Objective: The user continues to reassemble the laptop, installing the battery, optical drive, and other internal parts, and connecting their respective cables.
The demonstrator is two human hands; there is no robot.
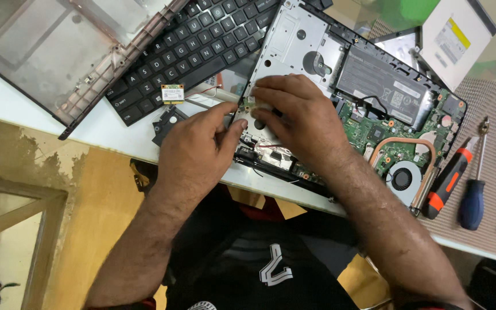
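Over the opened black laptop base (340, 74), left hand (193, 152) and right hand (297, 117) pinch a small green circuit piece (250, 103); too much twist could easily snap it.

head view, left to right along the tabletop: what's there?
Detached laptop palmrest frame → black keyboard → small wireless card → left hand → right hand → battery → cooling fan → orange-and-black screwdriver → blue-handled screwdriver.
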